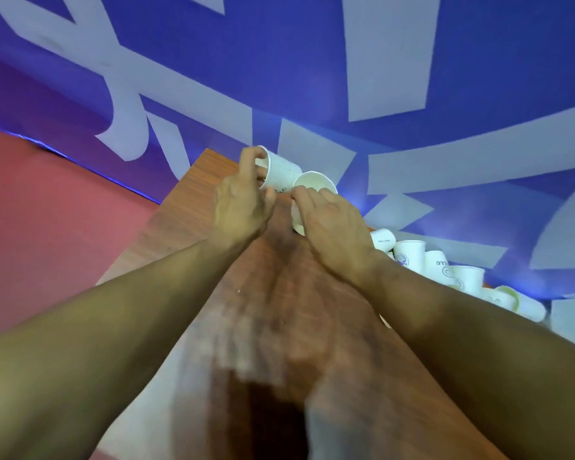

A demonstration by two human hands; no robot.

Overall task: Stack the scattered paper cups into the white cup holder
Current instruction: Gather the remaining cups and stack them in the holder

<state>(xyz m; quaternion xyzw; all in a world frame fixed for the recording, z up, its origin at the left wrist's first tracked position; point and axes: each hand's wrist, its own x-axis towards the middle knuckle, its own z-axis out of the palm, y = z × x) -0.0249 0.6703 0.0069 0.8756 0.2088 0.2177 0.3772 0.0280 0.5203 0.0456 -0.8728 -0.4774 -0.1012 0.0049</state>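
Head view, only view.

- Left hand [243, 200]: fingers curl round white paper cup [281, 172], cup tilted on side.
- Right hand [332, 224]: grips second cup [312, 184], mouth toward camera, just right of left-hand cup.
- Wooden table [166, 234] under both grips.
- Loose cups [409, 255] heaped right of right-hand grip, unstacked.
- White cup holder not in view.
- Judgement: two cups about to nest; most work left.

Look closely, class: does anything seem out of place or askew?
Yes. At the right edge of the wooden table, paper cups lie jumbled, some upside down, some tipped on their sides. The left hand holds one cup tilted sideways; the right hand grips a second cup. No cup holder is in view.
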